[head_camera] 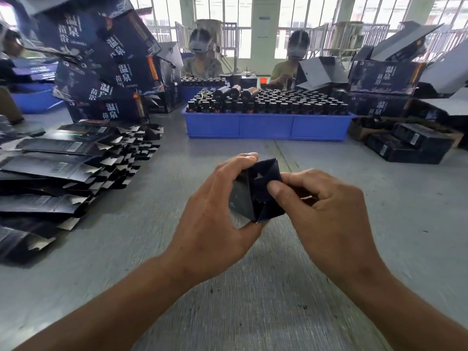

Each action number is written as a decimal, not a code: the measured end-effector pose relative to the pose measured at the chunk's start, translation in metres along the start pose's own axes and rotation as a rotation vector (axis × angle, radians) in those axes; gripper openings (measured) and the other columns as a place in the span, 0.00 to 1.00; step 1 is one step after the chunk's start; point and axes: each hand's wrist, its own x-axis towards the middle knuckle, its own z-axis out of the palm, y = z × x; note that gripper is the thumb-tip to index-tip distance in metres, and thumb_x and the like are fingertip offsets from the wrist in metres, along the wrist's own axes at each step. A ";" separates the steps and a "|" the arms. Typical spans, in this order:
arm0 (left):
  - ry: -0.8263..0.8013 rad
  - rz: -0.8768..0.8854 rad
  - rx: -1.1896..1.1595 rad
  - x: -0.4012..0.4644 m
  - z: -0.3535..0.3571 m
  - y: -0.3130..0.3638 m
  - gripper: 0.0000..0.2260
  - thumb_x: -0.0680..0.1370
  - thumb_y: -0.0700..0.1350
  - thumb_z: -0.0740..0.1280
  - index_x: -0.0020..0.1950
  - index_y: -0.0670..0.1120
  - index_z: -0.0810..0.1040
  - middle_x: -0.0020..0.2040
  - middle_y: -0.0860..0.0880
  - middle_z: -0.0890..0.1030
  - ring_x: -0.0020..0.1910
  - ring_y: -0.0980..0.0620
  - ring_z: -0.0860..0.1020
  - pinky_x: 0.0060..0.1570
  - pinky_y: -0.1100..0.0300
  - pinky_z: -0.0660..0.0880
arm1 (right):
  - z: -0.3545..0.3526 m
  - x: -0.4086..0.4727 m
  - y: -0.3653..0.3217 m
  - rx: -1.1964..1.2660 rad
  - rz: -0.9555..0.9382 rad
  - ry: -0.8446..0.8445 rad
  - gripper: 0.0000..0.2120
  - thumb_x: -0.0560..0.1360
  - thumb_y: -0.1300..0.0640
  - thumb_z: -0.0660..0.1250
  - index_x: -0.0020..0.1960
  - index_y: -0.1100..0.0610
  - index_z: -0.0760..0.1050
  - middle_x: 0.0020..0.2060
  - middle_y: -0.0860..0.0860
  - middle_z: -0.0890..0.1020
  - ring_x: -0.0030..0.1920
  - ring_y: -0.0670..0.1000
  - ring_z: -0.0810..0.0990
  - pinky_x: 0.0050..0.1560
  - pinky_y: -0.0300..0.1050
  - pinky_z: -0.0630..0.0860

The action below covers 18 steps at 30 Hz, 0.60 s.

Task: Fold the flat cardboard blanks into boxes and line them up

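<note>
The box [255, 191] is gripped by the left hand [215, 211] while its end flap is pinched shut by the right hand [321, 206].

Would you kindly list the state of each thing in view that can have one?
small box: partly folded, end flaps not yet closed, held off the table
left hand: grips the box
right hand: pinches a flap
flat blanks: unfolded, stacked
blue tray: filled with upright bottles

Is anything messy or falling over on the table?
Yes. The big dark boxes stacked at the far left lean crookedly, tilted different ways. The flat blanks beside them lie in a sliding, fanned-out heap, not a neat stack.
</note>
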 end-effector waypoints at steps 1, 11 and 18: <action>0.003 0.007 0.003 0.000 0.000 0.000 0.34 0.71 0.49 0.76 0.73 0.49 0.64 0.71 0.53 0.73 0.69 0.58 0.73 0.66 0.68 0.69 | 0.000 0.000 0.000 -0.013 -0.012 0.012 0.09 0.76 0.53 0.72 0.55 0.52 0.84 0.44 0.43 0.84 0.46 0.39 0.81 0.48 0.31 0.77; 0.009 0.008 0.016 0.000 -0.001 0.000 0.35 0.71 0.49 0.76 0.73 0.51 0.63 0.72 0.53 0.73 0.70 0.58 0.72 0.67 0.69 0.68 | 0.002 -0.001 0.002 -0.042 -0.071 0.031 0.09 0.76 0.52 0.71 0.55 0.52 0.84 0.43 0.43 0.84 0.46 0.41 0.81 0.46 0.32 0.77; -0.002 0.017 0.034 -0.001 -0.004 0.000 0.34 0.73 0.52 0.74 0.74 0.48 0.64 0.72 0.51 0.72 0.71 0.55 0.72 0.68 0.68 0.68 | -0.001 0.001 0.002 0.074 -0.024 -0.048 0.14 0.74 0.44 0.67 0.54 0.50 0.83 0.44 0.42 0.84 0.48 0.40 0.82 0.45 0.32 0.78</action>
